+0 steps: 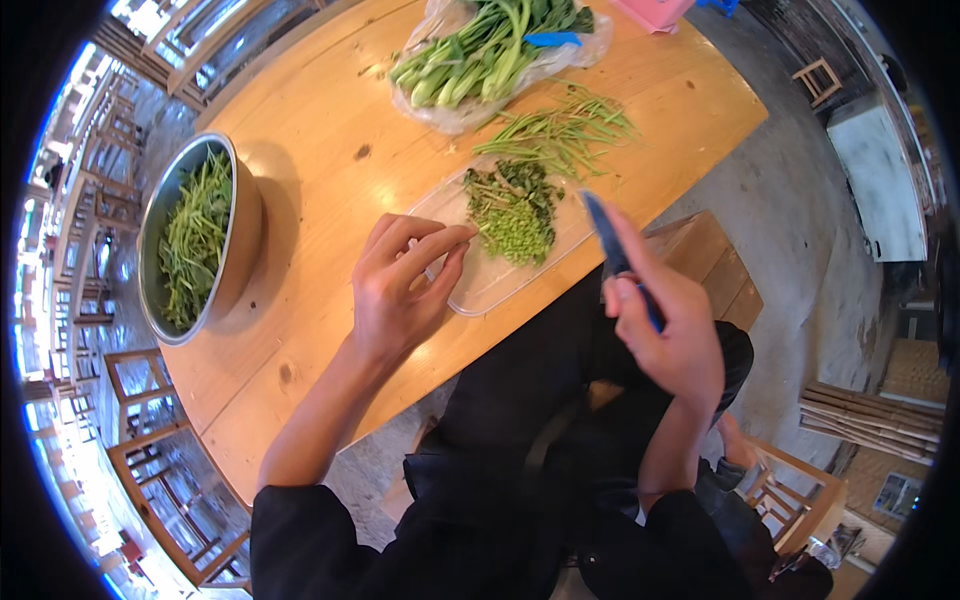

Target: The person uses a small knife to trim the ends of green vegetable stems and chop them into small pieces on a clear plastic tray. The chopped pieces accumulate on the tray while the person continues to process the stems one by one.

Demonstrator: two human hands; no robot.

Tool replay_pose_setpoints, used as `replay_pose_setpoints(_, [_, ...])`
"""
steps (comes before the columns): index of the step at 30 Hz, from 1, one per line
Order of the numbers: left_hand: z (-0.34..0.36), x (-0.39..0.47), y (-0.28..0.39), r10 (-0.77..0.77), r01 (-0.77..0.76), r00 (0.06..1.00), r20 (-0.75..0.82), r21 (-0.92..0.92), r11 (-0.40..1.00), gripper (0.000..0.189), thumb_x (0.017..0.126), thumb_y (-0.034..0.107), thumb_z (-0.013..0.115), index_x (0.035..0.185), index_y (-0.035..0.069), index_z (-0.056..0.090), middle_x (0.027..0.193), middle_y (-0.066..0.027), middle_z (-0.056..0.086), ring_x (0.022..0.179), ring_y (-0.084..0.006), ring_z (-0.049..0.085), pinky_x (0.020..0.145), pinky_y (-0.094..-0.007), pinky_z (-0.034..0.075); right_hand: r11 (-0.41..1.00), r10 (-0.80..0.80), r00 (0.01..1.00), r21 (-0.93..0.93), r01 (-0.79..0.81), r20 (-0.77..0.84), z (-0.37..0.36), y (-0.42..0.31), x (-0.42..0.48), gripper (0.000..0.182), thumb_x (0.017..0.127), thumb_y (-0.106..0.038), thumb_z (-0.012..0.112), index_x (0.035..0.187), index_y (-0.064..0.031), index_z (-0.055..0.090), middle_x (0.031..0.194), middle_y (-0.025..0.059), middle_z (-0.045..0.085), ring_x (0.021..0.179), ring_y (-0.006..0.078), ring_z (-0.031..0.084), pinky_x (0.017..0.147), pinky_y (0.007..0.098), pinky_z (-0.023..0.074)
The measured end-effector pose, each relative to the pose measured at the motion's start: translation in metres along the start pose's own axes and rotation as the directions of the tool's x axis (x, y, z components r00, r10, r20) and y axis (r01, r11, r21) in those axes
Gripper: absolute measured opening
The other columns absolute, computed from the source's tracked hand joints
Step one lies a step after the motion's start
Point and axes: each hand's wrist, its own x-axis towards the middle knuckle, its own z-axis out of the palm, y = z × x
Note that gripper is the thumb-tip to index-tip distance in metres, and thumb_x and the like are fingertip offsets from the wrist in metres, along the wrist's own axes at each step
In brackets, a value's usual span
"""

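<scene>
My right hand (664,322) is shut on a knife (607,232) with a dark blade and a blue handle, raised beside the right edge of a clear plastic cutting board (487,296). On the board lies a pile of chopped green stems and leaves (514,217). My left hand (409,277) hovers at the board's left side, thumb and index fingertips nearly together; whether something small is between them, I cannot tell. Loose thin green stems (562,131) lie just beyond the board. Leafy greens with thick stalks (487,60) rest on a plastic bag (450,120), with a blue object (553,39) on top.
A metal bowl (244,247) of cut greens (196,240) stands at the left on the wooden table (330,150). A pink plastic container (654,11) is at the far edge. A wooden stool (705,262) stands right of the table. Another person's foot (735,442) shows at lower right.
</scene>
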Motion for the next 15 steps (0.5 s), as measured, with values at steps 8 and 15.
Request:
replay_pose_setpoints(8, [-0.008, -0.004, -0.007, -0.044, 0.042, 0.998, 0.051, 0.048, 0.998, 0.025, 0.08, -0.008, 0.084, 0.103, 0.004, 0.085, 0.085, -0.0099, 0.067, 0.085, -0.0284, 0.065, 0.074, -0.042, 0.054, 0.874, -0.024, 0.988, -0.476, 0.094, 0.15, 0.062, -0.011, 0.013, 0.067, 0.106, -0.005, 0.069, 0.172, -0.0132, 0.055, 0.09, 0.0178, 0.074, 0.079, 0.0409, 0.076, 0.072, 0.0546, 0.0594])
replay_pose_setpoints(15, [-0.007, -0.005, -0.008, -0.083, 0.079, 0.992, 0.098, 0.038, 0.996, 0.025, 0.082, -0.007, 0.085, 0.105, 0.003, 0.085, 0.089, -0.0099, 0.068, 0.085, -0.0288, 0.065, 0.074, -0.0422, 0.055, 0.853, 0.042, 0.984, -0.52, 0.054, 0.173, 0.074, -0.02, 0.025, 0.064, 0.106, -0.001, 0.068, 0.167, -0.0179, 0.062, 0.089, 0.0267, 0.072, 0.082, 0.0457, 0.074, 0.075, 0.0559, 0.0567])
